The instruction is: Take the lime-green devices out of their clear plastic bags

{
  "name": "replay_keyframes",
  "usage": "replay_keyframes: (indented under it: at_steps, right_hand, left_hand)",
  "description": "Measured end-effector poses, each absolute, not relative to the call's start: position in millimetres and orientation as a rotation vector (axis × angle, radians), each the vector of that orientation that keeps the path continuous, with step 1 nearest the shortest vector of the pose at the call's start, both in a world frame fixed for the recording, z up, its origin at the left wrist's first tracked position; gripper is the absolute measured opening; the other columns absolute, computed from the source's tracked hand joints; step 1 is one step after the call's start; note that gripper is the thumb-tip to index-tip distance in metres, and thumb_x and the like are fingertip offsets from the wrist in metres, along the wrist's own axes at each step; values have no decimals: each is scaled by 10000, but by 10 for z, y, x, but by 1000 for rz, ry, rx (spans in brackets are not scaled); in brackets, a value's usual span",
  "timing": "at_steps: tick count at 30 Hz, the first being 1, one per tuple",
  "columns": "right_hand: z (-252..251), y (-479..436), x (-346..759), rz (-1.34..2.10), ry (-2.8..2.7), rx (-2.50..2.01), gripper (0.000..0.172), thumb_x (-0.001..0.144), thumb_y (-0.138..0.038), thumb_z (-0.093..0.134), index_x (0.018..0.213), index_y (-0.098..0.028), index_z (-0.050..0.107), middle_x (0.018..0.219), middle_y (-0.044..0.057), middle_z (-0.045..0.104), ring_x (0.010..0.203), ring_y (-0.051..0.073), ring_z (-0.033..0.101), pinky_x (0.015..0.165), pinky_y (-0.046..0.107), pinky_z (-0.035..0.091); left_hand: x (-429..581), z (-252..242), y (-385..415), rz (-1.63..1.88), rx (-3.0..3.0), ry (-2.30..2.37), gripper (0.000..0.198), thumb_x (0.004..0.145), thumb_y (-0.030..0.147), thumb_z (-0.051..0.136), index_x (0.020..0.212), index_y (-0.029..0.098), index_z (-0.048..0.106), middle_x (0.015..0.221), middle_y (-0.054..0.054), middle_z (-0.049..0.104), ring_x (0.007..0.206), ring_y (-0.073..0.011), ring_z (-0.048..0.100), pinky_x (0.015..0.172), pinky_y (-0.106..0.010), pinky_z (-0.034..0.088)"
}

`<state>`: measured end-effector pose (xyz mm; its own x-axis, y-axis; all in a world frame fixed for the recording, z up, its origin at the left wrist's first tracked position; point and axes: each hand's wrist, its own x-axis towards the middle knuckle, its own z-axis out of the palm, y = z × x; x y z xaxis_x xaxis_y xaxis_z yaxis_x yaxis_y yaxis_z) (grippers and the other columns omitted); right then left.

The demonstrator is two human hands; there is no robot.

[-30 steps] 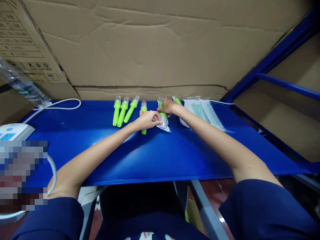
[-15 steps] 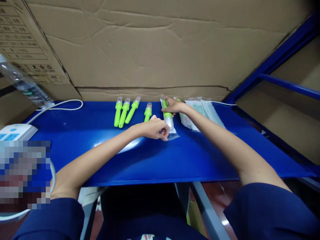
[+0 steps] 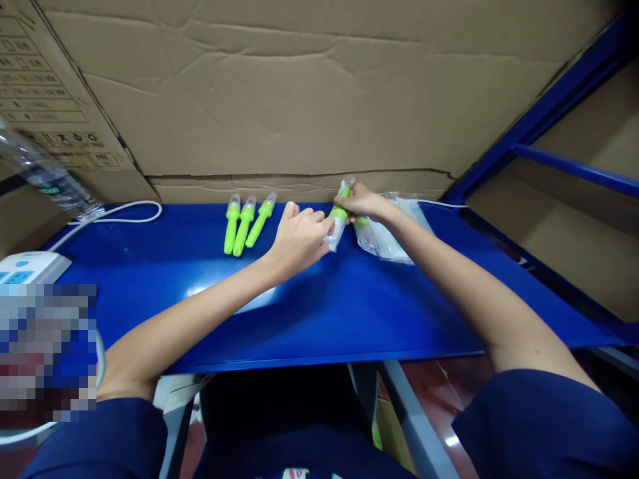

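A bagged stick [image 3: 340, 215] is between the left hand [image 3: 301, 236] and the right hand [image 3: 363, 201], in the latter's fingers. On the table [image 3: 309, 326], just before the right hand, lies a second bagged stick [image 3: 366, 234]; flat bags [image 3: 392, 245] lie to its right, partly beneath the right forearm [image 3: 439, 263]. Left of the left hand are three loose sticks [image 3: 245, 226]; farther left, a power strip [image 3: 37, 266]. Cardboard [image 3: 274, 100] stands behind both hands.

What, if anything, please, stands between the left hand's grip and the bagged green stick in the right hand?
Nothing visible does. The left hand's grip is at the near end of the bagged green stick; contact is unclear. The right hand's grip holds the far end, and three loose green sticks lie off to the left.
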<state>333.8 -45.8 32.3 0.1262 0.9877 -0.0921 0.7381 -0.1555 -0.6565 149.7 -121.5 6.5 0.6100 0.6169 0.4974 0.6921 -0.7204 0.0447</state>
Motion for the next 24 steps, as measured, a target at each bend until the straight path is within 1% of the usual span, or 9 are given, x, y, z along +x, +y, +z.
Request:
replay_keyframes:
  at_steps: [3,7,9,13,16,17,19,22,24]
  right_hand:
    - [311,-402,3334,761,-1544,-1949,142,918,-188,617,1041,-117,613,573,16,592,482,170,594,555,317,562]
    - [320,-329,3394,833,-1410,-1892,74,927,-164,605,986,-122,619,571,-1,558,456,137,562,505,267,538]
    - [338,-320,3416,861,-1372,-1846,15,932,-148,598,923,-146,610,565,-11,543,449,120,544,466,234,509]
    - [375,-335,3428,883,-1315,-1822,163,948,-122,567,795,-175,552,545,-19,525,429,92,515,396,183,443]
    - [388,-344,3434,892,-1289,-1827,216,955,-120,562,750,-177,523,548,-16,522,424,79,507,386,168,431]
    - [388,-344,3438,894,-1286,-1823,225,956,-121,561,742,-176,520,553,-17,521,424,75,503,386,165,430]
    - [386,-339,3445,896,-1283,-1816,226,955,-120,563,740,-175,519,567,-15,522,428,71,500,386,163,429]
    - [375,-323,3441,908,-1274,-1795,203,946,-116,578,762,-175,516,596,-12,531,442,72,509,386,163,439]
    - [368,-315,3420,925,-1246,-1769,188,950,-113,572,785,-176,508,614,-16,527,455,70,512,394,162,462]
  left_hand:
    - [1493,43,-1239,-741,-2607,-1096,225,925,182,519,859,178,734,872,-102,713,935,-290,642,922,-484,363]
    - [1491,16,-1219,-905,-2524,-1117,357,993,275,459,792,206,745,770,-89,680,876,-277,625,961,-532,368]
    - [1490,16,-1196,-972,-2469,-1150,394,1023,300,410,835,209,744,778,-91,682,876,-274,619,969,-537,365]
    - [1489,45,-1179,-934,-2398,-1206,355,1040,341,398,1022,197,722,901,-104,709,930,-277,618,968,-511,362]
    - [1496,61,-1191,-894,-2382,-1156,354,1044,385,406,1107,206,705,1001,-106,707,983,-275,617,968,-487,355]
    - [1499,62,-1194,-894,-2381,-1135,357,1043,396,410,1099,209,710,1028,-107,702,1000,-276,615,969,-483,351]
    - [1503,56,-1188,-898,-2387,-1118,378,1042,407,415,1012,206,733,1051,-110,693,1022,-277,612,972,-481,343]
    - [1498,38,-1157,-898,-2388,-1154,426,1046,379,404,871,193,744,1021,-112,689,1027,-280,606,968,-488,336]
    - [1485,31,-1136,-884,-2379,-1181,389,1036,351,433,875,191,750,1006,-110,690,1029,-284,601,964,-493,336]
